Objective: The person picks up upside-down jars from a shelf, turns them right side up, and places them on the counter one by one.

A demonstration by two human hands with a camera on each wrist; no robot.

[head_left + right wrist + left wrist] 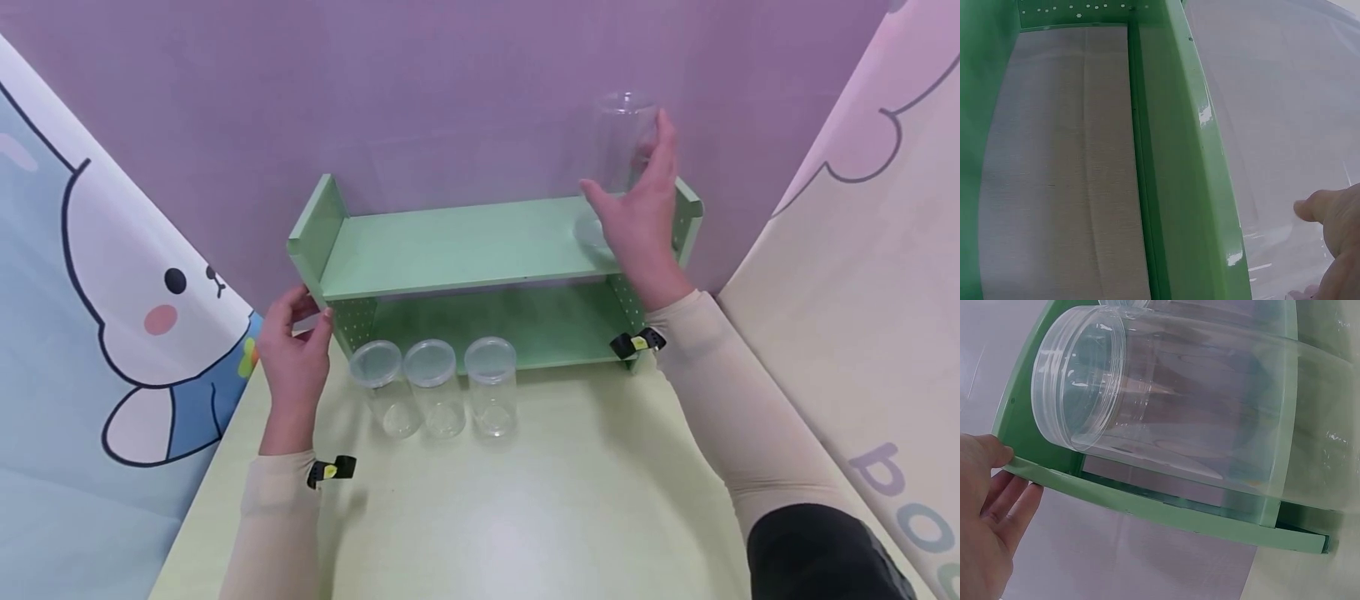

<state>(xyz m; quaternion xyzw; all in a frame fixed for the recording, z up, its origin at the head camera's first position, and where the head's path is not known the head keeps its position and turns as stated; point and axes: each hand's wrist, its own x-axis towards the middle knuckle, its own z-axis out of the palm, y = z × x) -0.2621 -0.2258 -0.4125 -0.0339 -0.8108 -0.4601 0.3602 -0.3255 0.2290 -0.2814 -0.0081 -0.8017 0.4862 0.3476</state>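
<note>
A green two-tier shelf [442, 242] stands on the table against the purple backdrop. My left hand [294, 358] grips the edge of its left side panel, thumb on one face and fingers on the other, as the left wrist view also shows [988, 506]. At the right end of the upper tier, my right hand [641, 212] holds a clear plastic jar [618, 142], thumb in front and fingers along its right side. The jar stands upright, its base low over the tier and partly behind the hand. In the right wrist view only the thumb side of the right hand [1341, 231] shows.
Three clear jars with frosted lids [376, 364] [431, 363] [491, 361] stand in a row before the shelf's left half. The lower tier [525, 321] lies beneath the upper one. Printed cloth walls [150, 317] flank the table [510, 517] on both sides.
</note>
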